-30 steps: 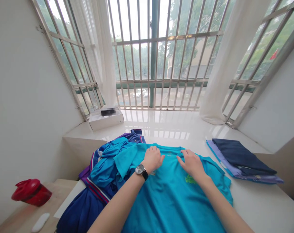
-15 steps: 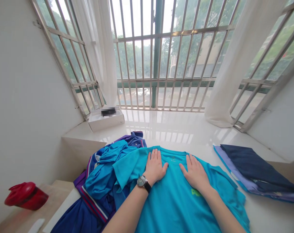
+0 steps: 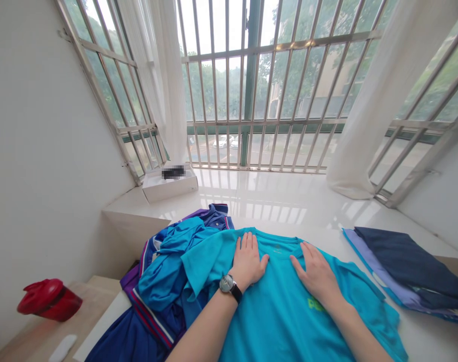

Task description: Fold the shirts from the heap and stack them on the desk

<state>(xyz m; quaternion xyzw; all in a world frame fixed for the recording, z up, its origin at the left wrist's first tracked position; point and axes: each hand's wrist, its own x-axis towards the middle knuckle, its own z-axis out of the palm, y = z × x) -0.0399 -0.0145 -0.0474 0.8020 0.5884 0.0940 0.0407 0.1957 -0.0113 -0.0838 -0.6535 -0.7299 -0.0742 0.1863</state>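
A turquoise T-shirt [image 3: 274,296] lies spread out on the white sill, its neckline toward the window and a small green print on the chest. My left hand [image 3: 248,259] rests flat on it beside the left end of the collar, fingers stretched, a watch [image 3: 229,286] on the wrist. On the other side of the collar, my right hand [image 3: 315,271] lies flat on the right shoulder with its thumb apart. Against the shirt's left sleeve sits a crumpled heap of blue clothes [image 3: 163,271] with striped trim.
Folded dark and lilac clothes [image 3: 398,261] are stacked at the right. A white box [image 3: 170,188] with a blurred dark patch stands by the left curtain. Lower left, a red container [image 3: 50,300] sits on a wooden surface. Metal bars [image 3: 259,125] cross the window behind the sill [image 3: 266,188].
The view has shifted slightly, so everything sits a little further right. My right hand has moved slightly outward along the shirt's shoulder; the left hand stays in place on the shirt.
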